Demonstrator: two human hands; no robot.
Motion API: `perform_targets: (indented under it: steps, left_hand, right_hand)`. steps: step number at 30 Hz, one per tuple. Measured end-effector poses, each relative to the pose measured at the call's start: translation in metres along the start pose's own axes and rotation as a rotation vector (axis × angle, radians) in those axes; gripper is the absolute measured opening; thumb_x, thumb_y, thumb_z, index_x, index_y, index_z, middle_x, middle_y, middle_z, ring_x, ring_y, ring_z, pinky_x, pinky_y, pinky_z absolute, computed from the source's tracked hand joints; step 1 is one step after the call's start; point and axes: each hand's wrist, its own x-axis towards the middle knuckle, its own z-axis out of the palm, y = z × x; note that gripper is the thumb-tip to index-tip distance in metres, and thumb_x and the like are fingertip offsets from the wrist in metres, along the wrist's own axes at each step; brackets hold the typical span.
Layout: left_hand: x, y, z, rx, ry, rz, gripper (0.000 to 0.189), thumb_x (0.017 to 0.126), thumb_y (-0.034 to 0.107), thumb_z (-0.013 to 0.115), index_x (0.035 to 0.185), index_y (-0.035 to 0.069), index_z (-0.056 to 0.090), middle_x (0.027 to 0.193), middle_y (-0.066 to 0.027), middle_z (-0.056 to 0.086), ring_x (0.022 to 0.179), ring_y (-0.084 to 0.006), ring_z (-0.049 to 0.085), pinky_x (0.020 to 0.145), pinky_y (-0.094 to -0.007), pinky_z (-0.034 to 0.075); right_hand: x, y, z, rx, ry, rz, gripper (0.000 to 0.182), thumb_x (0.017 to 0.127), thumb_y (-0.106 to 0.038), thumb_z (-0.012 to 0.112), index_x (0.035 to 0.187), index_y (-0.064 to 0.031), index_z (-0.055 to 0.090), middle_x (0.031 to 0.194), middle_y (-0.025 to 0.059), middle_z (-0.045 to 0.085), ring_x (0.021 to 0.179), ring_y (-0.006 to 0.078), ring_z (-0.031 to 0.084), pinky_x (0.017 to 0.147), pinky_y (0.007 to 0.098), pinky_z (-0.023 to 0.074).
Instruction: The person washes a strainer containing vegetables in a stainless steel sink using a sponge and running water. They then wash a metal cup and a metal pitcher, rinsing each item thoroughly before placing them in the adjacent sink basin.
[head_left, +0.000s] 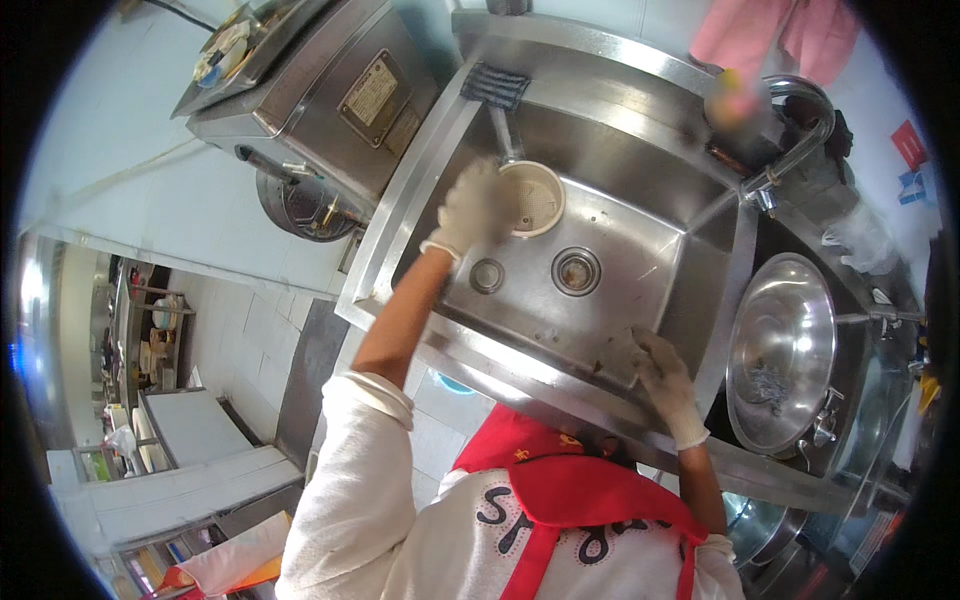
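My left hand (471, 208), in a pale knit glove, is over the left side of the steel sink basin (630, 259). It overlaps the near-left rim of a round cream strainer basket (541, 199) with a perforated bottom. Blur hides its fingers, so whether it grips the basket or anything else cannot be told. My right hand (666, 382), gloved alike, hangs over the basin's front right part with fingers loosely apart and nothing visible in them. Between the hands lie a drain (576, 271) and a smaller round metal fitting (487, 276). Brown scraps dot the basin floor.
A large steel bowl (784, 352) holding a grey scouring pad (769, 386) stands to the right. A curved faucet (806, 135) rises at the back right. A striped cloth (495, 86) drapes the back left rim. Left of the sink stands a steel machine (322, 97) with a tray on top.
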Motion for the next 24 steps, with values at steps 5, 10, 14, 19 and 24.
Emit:
perform_targets:
  steps: [5,10,14,19,24]
  left_hand:
    - [0.038,-0.076,-0.038,0.139,-0.198,-0.065,0.068,0.086,0.027,0.060,0.143,0.011,0.027,0.146,-0.0142,0.030,0.127,-0.0339,0.039,0.107,-0.0398,0.033]
    - [0.000,-0.121,-0.037,0.050,-0.074,0.079,0.061,0.083,0.023,0.062,0.136,0.012,0.036,0.137,-0.0149,0.035,0.128,-0.0357,0.035,0.107,-0.0398,0.032]
    - [-0.060,-0.118,-0.051,-0.129,-0.105,0.086,0.054,0.082,0.021,0.062,0.132,0.010,0.044,0.136,-0.0167,0.038,0.127,-0.0376,0.036,0.106,-0.0390,0.033]
    - [-0.159,-0.090,-0.052,-0.203,-0.055,0.143,0.045,0.084,0.020,0.058,0.125,0.001,0.051,0.135,-0.0222,0.043,0.131,-0.0374,0.035,0.108,-0.0401,0.031]
    - [-0.192,-0.010,-0.033,0.086,0.004,0.068,0.046,0.084,0.023,0.057,0.122,-0.003,0.052,0.136,-0.0243,0.039,0.126,-0.0390,0.039,0.106,-0.0424,0.033]
  right_hand:
    - [-0.004,0.025,0.006,-0.156,-0.093,0.016,0.041,0.086,-0.009,0.055,0.127,-0.0077,0.050,0.123,0.0178,0.054,0.114,0.0336,0.052,0.095,0.0385,0.0416]
    - [-0.009,0.007,0.010,-0.168,-0.113,0.063,0.038,0.089,-0.016,0.055,0.126,-0.0084,0.051,0.121,0.0164,0.055,0.113,0.0340,0.052,0.094,0.0388,0.0418]
    - [-0.008,0.002,0.015,-0.086,-0.096,-0.007,0.033,0.087,-0.014,0.054,0.119,-0.0058,0.054,0.114,0.0158,0.058,0.107,0.0339,0.055,0.090,0.0378,0.0433]
    - [-0.007,-0.003,0.011,-0.078,-0.125,0.043,0.033,0.089,-0.019,0.053,0.120,-0.0068,0.054,0.118,0.0150,0.057,0.110,0.0324,0.054,0.092,0.0380,0.0417]
    - [-0.008,-0.010,0.004,-0.122,-0.105,-0.001,0.034,0.092,-0.023,0.051,0.121,-0.0066,0.053,0.121,0.0150,0.055,0.111,0.0324,0.053,0.093,0.0383,0.0411]
